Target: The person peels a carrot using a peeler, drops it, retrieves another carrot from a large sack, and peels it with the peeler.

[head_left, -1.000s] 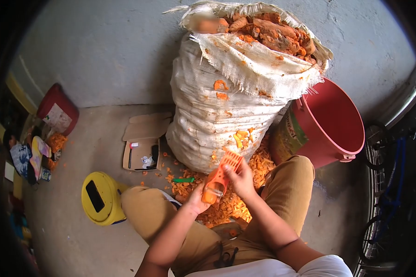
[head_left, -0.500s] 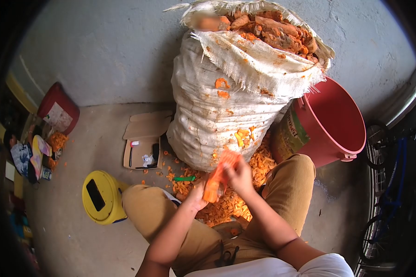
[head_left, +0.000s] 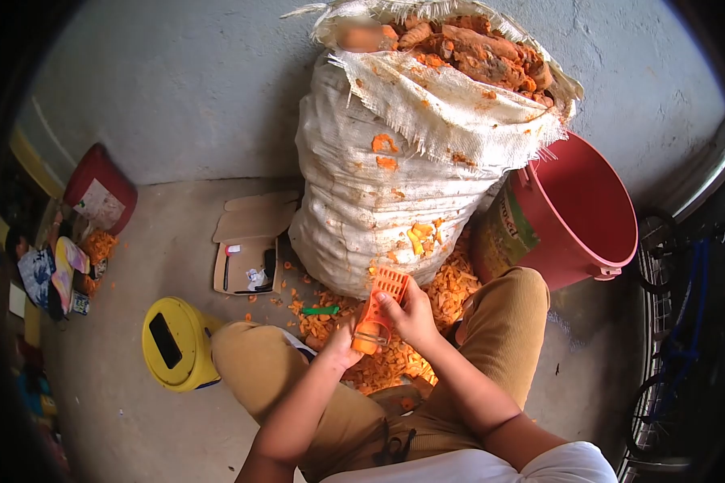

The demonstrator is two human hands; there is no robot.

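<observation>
In my right hand [head_left: 413,317] is an orange plastic grater-like peeler [head_left: 391,284] with rows of slots, its fingers closed round it and the thumb on its face. My left hand [head_left: 344,343] is closed round a thick orange carrot piece [head_left: 368,336], partly covered by the tool's lower end. Both hands meet above a heap of orange peelings [head_left: 455,291] between my knees. Just left of them a green-handled tool [head_left: 321,310] lies on the peelings.
A tall white woven sack [head_left: 362,193] full of carrots [head_left: 483,56] stands ahead against the wall. Right of it leans a red bucket [head_left: 556,217]. To the left are an open cardboard box [head_left: 246,266], a yellow lidded bucket [head_left: 181,354] with a phone [head_left: 166,340], and another person [head_left: 40,270].
The peeler, blurred by motion earlier, now shows sharply and sits slightly lower and to the left against the carrot piece. My left hand has barely moved.
</observation>
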